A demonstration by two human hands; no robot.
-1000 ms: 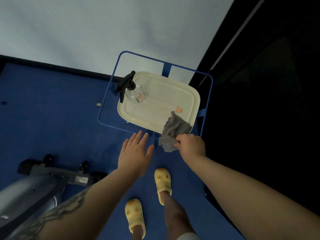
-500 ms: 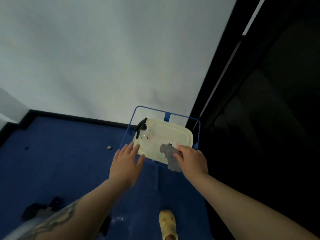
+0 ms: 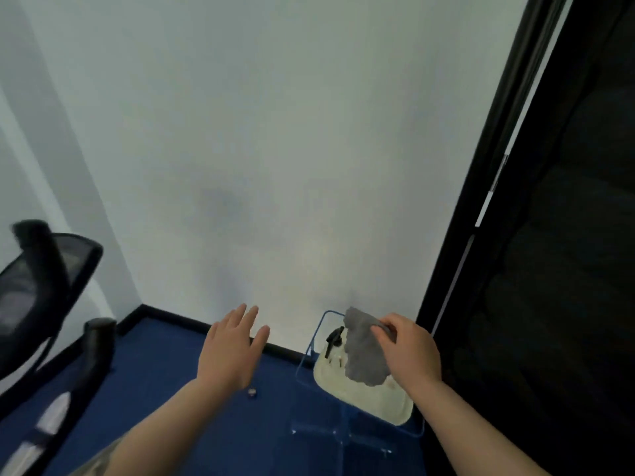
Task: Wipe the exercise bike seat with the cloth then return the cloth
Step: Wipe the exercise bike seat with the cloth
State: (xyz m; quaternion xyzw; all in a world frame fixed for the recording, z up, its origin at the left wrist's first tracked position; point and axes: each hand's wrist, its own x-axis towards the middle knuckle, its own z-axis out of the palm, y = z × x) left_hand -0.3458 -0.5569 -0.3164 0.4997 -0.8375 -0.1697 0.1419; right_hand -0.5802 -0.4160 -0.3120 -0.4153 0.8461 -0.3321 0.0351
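Note:
My right hand [image 3: 410,352] pinches a grey cloth [image 3: 364,352], which hangs lifted above the cream tray [image 3: 374,396]. The tray rests on a blue-framed stand [image 3: 309,352] by the wall. My left hand [image 3: 232,348] floats over the blue floor with fingers spread and nothing in it. Black parts of the exercise bike [image 3: 41,286] show blurred at the left edge; I cannot make out the seat.
A spray bottle with a black trigger [image 3: 334,340] stands on the tray's far-left corner, just left of the cloth. A white wall rises ahead, a dark panel [image 3: 549,269] fills the right side. A small object [image 3: 252,392] lies on the blue carpet.
The view swung upward and left, bringing the wall and bike parts into frame. My right hand lifted the cloth off the tray edge and raised it; my left hand stayed open.

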